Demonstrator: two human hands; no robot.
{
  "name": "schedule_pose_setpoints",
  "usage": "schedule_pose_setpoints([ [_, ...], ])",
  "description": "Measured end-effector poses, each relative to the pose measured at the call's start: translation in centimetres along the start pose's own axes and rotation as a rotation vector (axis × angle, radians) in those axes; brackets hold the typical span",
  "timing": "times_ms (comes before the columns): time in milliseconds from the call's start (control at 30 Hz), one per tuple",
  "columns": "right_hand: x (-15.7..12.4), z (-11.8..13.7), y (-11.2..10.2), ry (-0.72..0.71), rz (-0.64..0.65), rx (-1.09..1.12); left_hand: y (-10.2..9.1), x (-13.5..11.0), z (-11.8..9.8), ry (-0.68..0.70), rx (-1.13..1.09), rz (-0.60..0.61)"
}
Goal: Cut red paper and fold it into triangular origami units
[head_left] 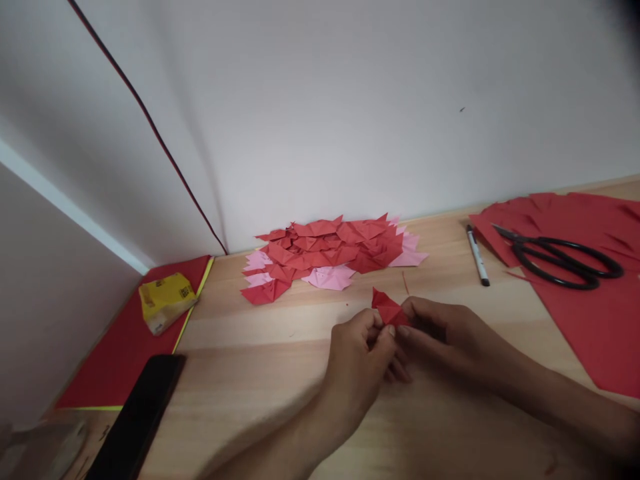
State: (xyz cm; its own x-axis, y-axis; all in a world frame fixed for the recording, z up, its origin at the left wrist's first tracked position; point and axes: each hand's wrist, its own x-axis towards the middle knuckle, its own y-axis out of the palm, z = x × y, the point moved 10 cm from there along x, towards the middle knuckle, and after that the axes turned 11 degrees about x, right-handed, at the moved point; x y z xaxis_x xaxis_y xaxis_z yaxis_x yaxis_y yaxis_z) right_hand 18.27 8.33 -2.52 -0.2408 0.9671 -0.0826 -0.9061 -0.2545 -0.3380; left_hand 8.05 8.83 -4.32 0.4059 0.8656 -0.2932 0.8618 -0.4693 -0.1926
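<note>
Near the middle of a pale wooden tabletop (240,407), a small, creased piece of red paper (387,309) with a pointed upper corner is held just above the surface between two bare hands. Its lower edge is pinched between the thumb and fingers of the left hand (357,357), which are closed together on the paper; its right end is gripped by the thumb and bent forefinger of the right hand (445,330), with only the paper's thickness apparently left between them. Beyond the hands, against the white wall (350,100), a long, overlapping heap of folded red and pink paper pieces (325,243) is laid out, and by these much of the folding may be judged done. The held piece is creased but seems unfinished, though which fold is being pressed cannot be told, as its lower part is covered by fingers. At the right, large red paper sheets (590,327) are spread flat, seemingly unused stock, with black-handled metal scissors (565,263) rested on them and a white marker pen with black ends (478,257) placed just beside. How much folding is left cannot be judged.
</note>
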Motion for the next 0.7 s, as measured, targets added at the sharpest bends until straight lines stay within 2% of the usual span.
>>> schedule_pose_setpoints([
  [267,0.15,0.34,0.03,-0.031,0.065,0.099,0.34,0.03,0.24,-0.018,-0.051,0.043],
  [533,0.05,0.06,-0.03,0.024,0.031,0.122,0.21,0.08,0.04,0.011,0.001,0.020],
  [700,0.24,0.06,-0.10,-0.016,0.031,0.086,0.37,-0.13,-0.07,0.015,0.012,0.036],
])
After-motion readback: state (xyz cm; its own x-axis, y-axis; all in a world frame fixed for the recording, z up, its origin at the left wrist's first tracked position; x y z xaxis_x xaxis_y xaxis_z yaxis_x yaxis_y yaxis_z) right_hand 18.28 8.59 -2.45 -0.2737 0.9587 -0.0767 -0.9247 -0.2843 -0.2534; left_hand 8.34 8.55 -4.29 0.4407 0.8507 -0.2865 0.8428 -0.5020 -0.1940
